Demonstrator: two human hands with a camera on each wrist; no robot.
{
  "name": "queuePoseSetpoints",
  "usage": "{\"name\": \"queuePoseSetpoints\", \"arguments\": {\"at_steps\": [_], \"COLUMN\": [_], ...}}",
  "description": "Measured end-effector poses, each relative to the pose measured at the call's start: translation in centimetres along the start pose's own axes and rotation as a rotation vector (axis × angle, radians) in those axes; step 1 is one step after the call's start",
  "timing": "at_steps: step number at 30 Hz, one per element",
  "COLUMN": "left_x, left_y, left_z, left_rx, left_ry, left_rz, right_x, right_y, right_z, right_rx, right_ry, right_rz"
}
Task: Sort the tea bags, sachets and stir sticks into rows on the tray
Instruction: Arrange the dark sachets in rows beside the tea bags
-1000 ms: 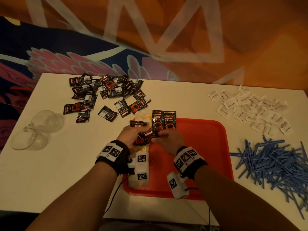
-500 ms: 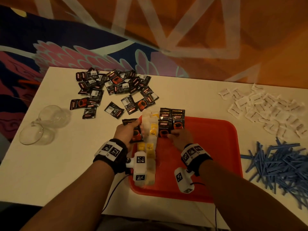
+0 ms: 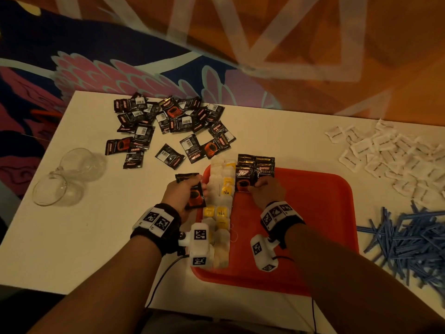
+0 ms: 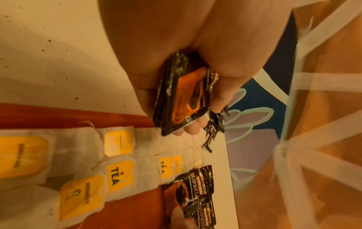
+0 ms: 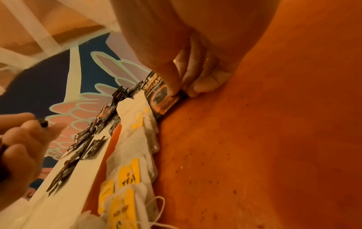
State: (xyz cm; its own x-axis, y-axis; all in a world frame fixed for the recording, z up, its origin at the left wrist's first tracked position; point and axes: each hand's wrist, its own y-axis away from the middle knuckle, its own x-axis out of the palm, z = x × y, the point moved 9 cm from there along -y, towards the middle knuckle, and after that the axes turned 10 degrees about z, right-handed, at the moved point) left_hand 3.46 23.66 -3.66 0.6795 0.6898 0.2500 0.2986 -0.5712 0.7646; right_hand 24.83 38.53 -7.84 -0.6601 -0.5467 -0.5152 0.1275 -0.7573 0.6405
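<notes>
Here the left hand [image 3: 184, 192] grips a small stack of black coffee sachets [image 4: 182, 99], thumb on top and fingers curled beneath, at the left rim of the red tray [image 3: 313, 194]. The right hand [image 3: 266, 191] pinches the lower edge of a coffee sachet [image 3: 244, 182] lying flat on the tray, in the middle of the head view. Just left of it runs a double row of tea bags [image 3: 222, 206]. Loose sachets [image 3: 168, 124] lie upper left; white sachets [image 3: 390, 153] and blue stir sticks [image 3: 409, 239] at right.
</notes>
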Motion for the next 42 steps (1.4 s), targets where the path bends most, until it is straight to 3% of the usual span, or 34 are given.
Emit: {"name": "queuePoseSetpoints", "arguments": {"at_steps": [15,20,23,27,29,37,42], "left_x": [0.9,1.1,2.6,5.0,6.4,8.5,9.4], "left_y": [0.1,0.0,0.1,0.7,0.9,1.4,1.5], "left_z": [0.7,0.3,0.2,0.2,0.6,0.9,1.5], "left_rx": [-0.055,0.004,0.050,0.114,0.120,0.138,0.130], "left_ry": [0.025,-0.110,-0.164,-0.217,-0.238,-0.101,-0.175], "left_rz": [0.060,-0.021,0.000,0.047,0.084,0.123,0.127], "right_x": [-0.4,-1.0,-0.6,1.2,1.3,-1.9,-2.6], "right_y": [0.7,1.7,3.1,5.9,7.0,7.4,6.9], "right_z": [-0.2,0.8,2.3,4.1,4.7,3.9,2.9], "right_rx": [0.011,-0.054,-0.181,-0.293,-0.344,-0.388,-0.380], "right_ry": [0.086,0.099,0.064,-0.146,-0.170,-0.123,-0.058], "right_rz": [0.000,0.029,0.110,0.359,0.413,0.322,0.289]}}
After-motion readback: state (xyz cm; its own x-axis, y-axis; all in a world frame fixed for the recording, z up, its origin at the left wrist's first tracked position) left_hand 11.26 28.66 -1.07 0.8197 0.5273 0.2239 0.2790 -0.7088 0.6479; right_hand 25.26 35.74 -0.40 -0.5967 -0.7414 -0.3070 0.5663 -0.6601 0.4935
